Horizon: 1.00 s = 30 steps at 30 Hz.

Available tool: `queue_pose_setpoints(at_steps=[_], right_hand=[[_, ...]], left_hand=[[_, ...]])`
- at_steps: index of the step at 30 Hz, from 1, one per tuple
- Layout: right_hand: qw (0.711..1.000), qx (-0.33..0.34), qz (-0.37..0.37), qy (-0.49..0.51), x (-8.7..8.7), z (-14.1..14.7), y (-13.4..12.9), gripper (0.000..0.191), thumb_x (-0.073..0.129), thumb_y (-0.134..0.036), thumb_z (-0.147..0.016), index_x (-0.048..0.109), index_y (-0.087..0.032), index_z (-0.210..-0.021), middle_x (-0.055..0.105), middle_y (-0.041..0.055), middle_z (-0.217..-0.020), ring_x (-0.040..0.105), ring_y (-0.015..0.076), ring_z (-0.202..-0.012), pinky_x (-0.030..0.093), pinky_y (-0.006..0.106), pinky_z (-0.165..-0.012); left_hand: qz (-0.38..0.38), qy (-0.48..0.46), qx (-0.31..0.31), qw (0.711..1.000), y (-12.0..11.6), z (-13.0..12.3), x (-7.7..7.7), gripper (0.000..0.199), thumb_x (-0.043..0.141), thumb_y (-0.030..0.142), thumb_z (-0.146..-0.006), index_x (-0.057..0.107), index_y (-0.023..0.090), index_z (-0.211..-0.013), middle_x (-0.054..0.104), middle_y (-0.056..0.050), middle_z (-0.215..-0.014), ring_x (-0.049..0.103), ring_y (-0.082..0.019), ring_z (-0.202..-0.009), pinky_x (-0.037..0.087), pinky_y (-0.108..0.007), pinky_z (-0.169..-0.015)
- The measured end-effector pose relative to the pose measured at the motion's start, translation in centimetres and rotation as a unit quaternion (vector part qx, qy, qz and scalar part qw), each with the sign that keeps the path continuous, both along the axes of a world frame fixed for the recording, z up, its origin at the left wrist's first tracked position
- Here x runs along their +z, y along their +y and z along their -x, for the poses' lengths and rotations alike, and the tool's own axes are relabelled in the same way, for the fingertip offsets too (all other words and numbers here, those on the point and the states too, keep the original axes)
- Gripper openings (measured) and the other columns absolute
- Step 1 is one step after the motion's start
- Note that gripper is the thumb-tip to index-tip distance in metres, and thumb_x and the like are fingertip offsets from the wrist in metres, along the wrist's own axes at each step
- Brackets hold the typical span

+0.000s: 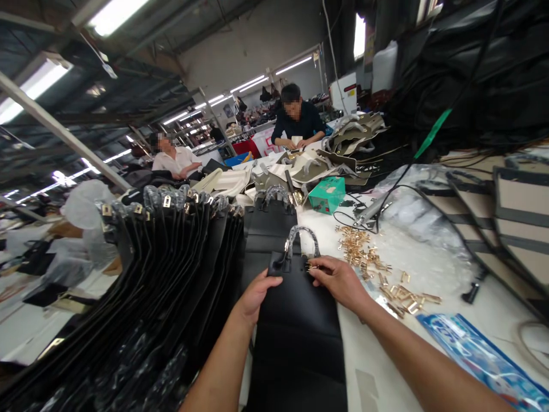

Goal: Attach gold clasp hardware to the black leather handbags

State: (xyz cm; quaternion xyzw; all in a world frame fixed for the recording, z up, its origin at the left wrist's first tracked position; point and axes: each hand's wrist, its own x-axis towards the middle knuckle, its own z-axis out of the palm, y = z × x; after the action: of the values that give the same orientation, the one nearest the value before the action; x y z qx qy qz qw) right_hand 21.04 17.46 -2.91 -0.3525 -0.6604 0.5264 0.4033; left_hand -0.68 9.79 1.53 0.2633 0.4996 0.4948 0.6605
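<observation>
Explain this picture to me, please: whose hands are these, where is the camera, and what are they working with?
There is no machine arm here, just a person's two bare hands. The single picture comes from a camera worn on that person's head, looking forward and down.

The left hand holds the edge of a black panel with a wrapped handle. Near the handle's base, the right hand seems to pinch a small gold-coloured piece.

On the white table lie loose gold-coloured fittings, a green box and a blue packet. Many similar black panels are gathered at the left. Two other people sit farther back.
</observation>
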Motion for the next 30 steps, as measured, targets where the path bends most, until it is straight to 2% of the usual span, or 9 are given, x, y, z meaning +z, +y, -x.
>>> queue_pose_setpoints(at_steps=[3,8,13,17,20,25,30], right_hand=[[1.000,0.003,-0.014,-0.001,-0.3,0.2,0.2,0.022,0.062,-0.036,-0.087,0.072,-0.020,-0.100,0.068,0.0026,-0.092,0.067,0.0125,-0.058,0.052,0.025,-0.062],[0.999,0.016,-0.026,-0.019,0.1,0.2,0.3,0.019,0.061,-0.032,-0.088,0.072,-0.020,-0.099,0.065,0.0022,-0.094,0.066,0.0106,-0.056,0.052,0.024,-0.063],[1.000,0.004,-0.014,-0.022,1.7,-0.6,0.1,0.021,0.062,-0.034,-0.088,0.072,-0.020,-0.101,0.065,0.0017,-0.091,0.066,0.0107,-0.056,0.052,0.024,-0.061],[1.000,0.026,-0.013,-0.009,3.3,-1.8,-0.3,0.022,0.063,-0.036,-0.088,0.072,-0.020,-0.100,0.066,0.0014,-0.085,0.068,0.0125,-0.059,0.052,0.024,-0.062],[0.999,0.047,-0.008,0.020,4.0,-2.5,-0.6,0.023,0.063,-0.038,-0.088,0.071,-0.020,-0.101,0.067,0.0028,-0.091,0.069,0.0130,-0.061,0.053,0.024,-0.061],[0.995,0.056,-0.062,0.048,4.4,-2.5,-1.3,0.018,0.063,-0.032,-0.090,0.072,-0.021,-0.102,0.065,0.0022,-0.096,0.067,0.0100,-0.058,0.053,0.023,-0.064],[0.990,0.045,-0.127,0.041,4.9,-2.8,-1.8,0.014,0.063,-0.029,-0.091,0.073,-0.022,-0.099,0.066,0.0014,-0.090,0.064,0.0098,-0.060,0.051,0.023,-0.064]], left_hand=[[0.005,-0.016,-0.001,1.000,0.1,0.1,-0.2,0.039,0.069,0.015,-0.073,0.066,0.013,-0.112,0.075,-0.015,-0.098,0.072,-0.030,-0.088,0.051,-0.042,-0.086],[-0.005,-0.038,0.012,0.999,0.0,-0.3,0.2,0.041,0.065,0.014,-0.076,0.065,0.013,-0.117,0.075,-0.015,-0.101,0.071,-0.029,-0.089,0.051,-0.041,-0.086],[0.005,-0.029,0.022,0.999,-0.4,-1.0,1.7,0.041,0.065,0.014,-0.076,0.065,0.012,-0.118,0.075,-0.014,-0.098,0.072,-0.028,-0.087,0.053,-0.040,-0.084],[0.000,-0.014,0.050,0.999,-1.7,-1.6,3.1,0.041,0.067,0.015,-0.077,0.066,0.013,-0.117,0.075,-0.013,-0.097,0.072,-0.028,-0.088,0.054,-0.039,-0.083],[-0.011,-0.008,0.080,0.997,-2.9,-2.1,3.9,0.040,0.067,0.014,-0.077,0.067,0.014,-0.116,0.076,-0.011,-0.099,0.071,-0.027,-0.092,0.054,-0.037,-0.085],[-0.014,-0.008,0.108,0.994,-4.3,-3.2,5.2,0.038,0.066,0.012,-0.076,0.068,0.015,-0.114,0.076,-0.010,-0.098,0.070,-0.028,-0.095,0.053,-0.038,-0.088],[-0.025,-0.019,0.089,0.996,-5.1,-4.7,6.6,0.040,0.064,0.012,-0.075,0.068,0.016,-0.115,0.076,-0.009,-0.097,0.070,-0.028,-0.095,0.052,-0.039,-0.090]])
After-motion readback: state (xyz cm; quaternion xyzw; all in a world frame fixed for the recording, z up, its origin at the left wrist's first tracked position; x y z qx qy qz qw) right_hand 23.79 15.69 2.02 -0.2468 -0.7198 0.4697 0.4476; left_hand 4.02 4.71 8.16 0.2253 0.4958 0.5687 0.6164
